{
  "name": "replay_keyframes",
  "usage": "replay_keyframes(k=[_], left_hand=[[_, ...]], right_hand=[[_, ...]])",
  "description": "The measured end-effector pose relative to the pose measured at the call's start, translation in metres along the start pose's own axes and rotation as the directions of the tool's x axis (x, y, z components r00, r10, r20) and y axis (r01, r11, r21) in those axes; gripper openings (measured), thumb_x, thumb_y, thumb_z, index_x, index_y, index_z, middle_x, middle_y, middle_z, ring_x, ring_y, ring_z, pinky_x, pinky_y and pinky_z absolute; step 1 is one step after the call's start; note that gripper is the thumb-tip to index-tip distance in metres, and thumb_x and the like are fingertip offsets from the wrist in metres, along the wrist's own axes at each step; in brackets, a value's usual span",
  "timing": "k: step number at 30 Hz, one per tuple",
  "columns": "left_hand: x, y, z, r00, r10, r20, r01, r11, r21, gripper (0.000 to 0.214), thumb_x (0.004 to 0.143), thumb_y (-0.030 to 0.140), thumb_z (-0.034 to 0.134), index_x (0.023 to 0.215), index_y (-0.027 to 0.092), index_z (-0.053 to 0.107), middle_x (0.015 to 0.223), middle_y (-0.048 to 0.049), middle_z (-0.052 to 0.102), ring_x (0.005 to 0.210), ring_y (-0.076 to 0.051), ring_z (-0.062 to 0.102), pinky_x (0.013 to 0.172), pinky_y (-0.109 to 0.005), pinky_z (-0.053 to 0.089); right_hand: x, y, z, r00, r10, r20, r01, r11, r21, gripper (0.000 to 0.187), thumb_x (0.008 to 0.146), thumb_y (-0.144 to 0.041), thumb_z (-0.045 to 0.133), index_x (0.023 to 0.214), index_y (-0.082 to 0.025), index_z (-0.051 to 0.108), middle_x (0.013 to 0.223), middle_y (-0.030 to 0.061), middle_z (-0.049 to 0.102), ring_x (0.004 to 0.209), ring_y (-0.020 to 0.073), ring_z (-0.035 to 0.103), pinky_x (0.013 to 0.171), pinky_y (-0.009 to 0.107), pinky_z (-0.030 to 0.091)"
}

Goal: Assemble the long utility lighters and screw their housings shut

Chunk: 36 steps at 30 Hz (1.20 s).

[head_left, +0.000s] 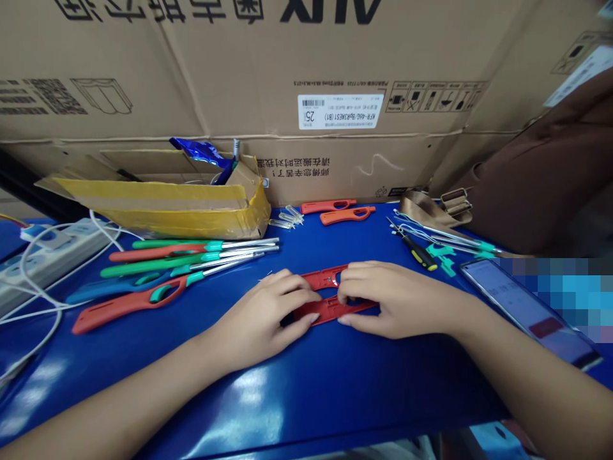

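Two red plastic halves of a lighter casing lie side by side, hollow faces up, on the blue table: a far half (318, 280) and a near half (328, 309). My left hand (278, 308) grips the left end of the near half between thumb and fingers, its other fingers by the far half. With curled fingers and thumb, my right hand (390, 299) holds the right end of the near half and reaches over the far half's right end. A small shiny metal bit shows inside the far half. My fingers partly hide both halves.
Several assembled long-nosed lighters (138, 303) lie at left beside a power strip (57, 252). Behind stands a taped cardboard box (167, 207). Two orange-red casing pieces (347, 216), clear tubes (287, 217), a screwdriver (417, 252), metal rods (447, 233) and a phone (527, 313) lie around.
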<state>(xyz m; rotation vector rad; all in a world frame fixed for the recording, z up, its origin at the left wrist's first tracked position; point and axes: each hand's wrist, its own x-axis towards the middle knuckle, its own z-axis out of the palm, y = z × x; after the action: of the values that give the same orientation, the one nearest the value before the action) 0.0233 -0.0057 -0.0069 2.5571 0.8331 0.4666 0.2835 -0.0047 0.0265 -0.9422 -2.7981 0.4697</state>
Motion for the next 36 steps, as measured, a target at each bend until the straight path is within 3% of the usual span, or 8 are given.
replay_keyframes(k=[3,6,9,11,19,29,33,36], left_hand=[[0.0,0.0,-0.002,1.0,-0.008,0.011,0.007,0.999,0.041,0.024,0.103,0.028,0.052,0.121,0.023,0.068,0.115,-0.0069,0.068,0.104,-0.023,0.058,0.093,-0.04,0.048],[-0.001,-0.001,-0.003,1.0,0.0,0.013,-0.001,0.997,0.071,0.025,0.104,0.027,0.049,0.12,0.023,0.068,0.114,-0.0069,0.068,0.104,-0.023,0.058,0.091,-0.04,0.047],[-0.002,-0.001,-0.003,1.0,0.014,0.009,-0.014,0.997,0.076,0.027,0.105,0.025,0.047,0.121,0.023,0.068,0.114,-0.007,0.069,0.103,-0.023,0.059,0.09,-0.04,0.047],[-0.003,-0.001,-0.004,1.0,0.018,0.007,-0.018,0.997,0.078,0.027,0.105,0.026,0.048,0.123,0.024,0.067,0.115,-0.0068,0.069,0.104,-0.023,0.059,0.091,-0.04,0.047],[-0.004,0.001,-0.006,0.998,0.057,0.001,-0.057,0.995,0.08,0.028,0.101,0.033,0.056,0.127,0.024,0.065,0.122,-0.0061,0.071,0.113,-0.024,0.062,0.097,-0.041,0.047],[-0.005,-0.002,-0.004,0.995,0.092,0.05,-0.099,0.982,0.158,0.041,0.101,0.031,0.053,0.142,0.028,0.058,0.145,-0.0056,0.063,0.134,-0.027,0.057,0.113,-0.049,0.045],[-0.006,-0.004,-0.003,0.998,0.056,0.043,-0.062,0.983,0.175,0.04,0.1,0.031,0.054,0.14,0.029,0.061,0.142,-0.0057,0.065,0.131,-0.028,0.061,0.11,-0.051,0.049],[-0.005,-0.004,-0.004,0.997,0.07,0.015,-0.072,0.983,0.17,0.038,0.1,0.029,0.054,0.136,0.026,0.065,0.137,-0.0078,0.068,0.127,-0.028,0.064,0.108,-0.049,0.051]], right_hand=[[-0.005,0.02,-0.015,0.977,0.071,-0.202,-0.097,0.988,-0.12,0.019,0.099,-0.033,0.055,0.089,-0.021,0.067,0.09,0.0054,0.068,0.089,0.021,0.061,0.082,0.035,0.046],[-0.022,0.056,-0.036,0.84,0.298,-0.453,-0.443,0.859,-0.258,0.017,0.094,-0.028,0.053,0.093,-0.02,0.067,0.1,0.0107,0.069,0.099,0.0277,0.063,0.088,0.041,0.047],[-0.047,0.098,-0.051,0.601,0.687,-0.408,-0.798,0.547,-0.253,0.019,0.087,-0.025,0.056,0.1,-0.02,0.069,0.105,0.0124,0.069,0.099,0.0299,0.064,0.083,0.039,0.048],[-0.062,0.122,-0.054,0.49,0.781,-0.388,-0.872,0.435,-0.225,0.022,0.08,-0.018,0.059,0.098,-0.019,0.072,0.1,0.013,0.071,0.091,0.0294,0.067,0.077,0.038,0.049],[-0.073,0.16,-0.039,0.306,0.87,-0.386,-0.951,0.264,-0.158,0.017,0.075,-0.024,0.066,0.09,-0.021,0.074,0.1,0.0128,0.072,0.094,0.0304,0.067,0.075,0.037,0.05],[-0.062,0.146,-0.038,0.313,0.839,-0.445,-0.949,0.295,-0.11,0.007,0.071,-0.02,0.067,0.078,-0.019,0.067,0.101,0.0164,0.068,0.097,0.0336,0.065,0.078,0.041,0.05],[-0.053,0.125,-0.044,0.407,0.753,-0.517,-0.896,0.439,-0.067,0.011,0.081,-0.022,0.059,0.09,-0.019,0.063,0.101,0.0165,0.069,0.095,0.0323,0.066,0.075,0.04,0.051],[-0.044,0.105,-0.047,0.56,0.652,-0.511,-0.777,0.627,-0.051,0.012,0.088,-0.025,0.054,0.098,-0.021,0.059,0.096,0.0115,0.071,0.09,0.0274,0.067,0.078,0.038,0.051]])
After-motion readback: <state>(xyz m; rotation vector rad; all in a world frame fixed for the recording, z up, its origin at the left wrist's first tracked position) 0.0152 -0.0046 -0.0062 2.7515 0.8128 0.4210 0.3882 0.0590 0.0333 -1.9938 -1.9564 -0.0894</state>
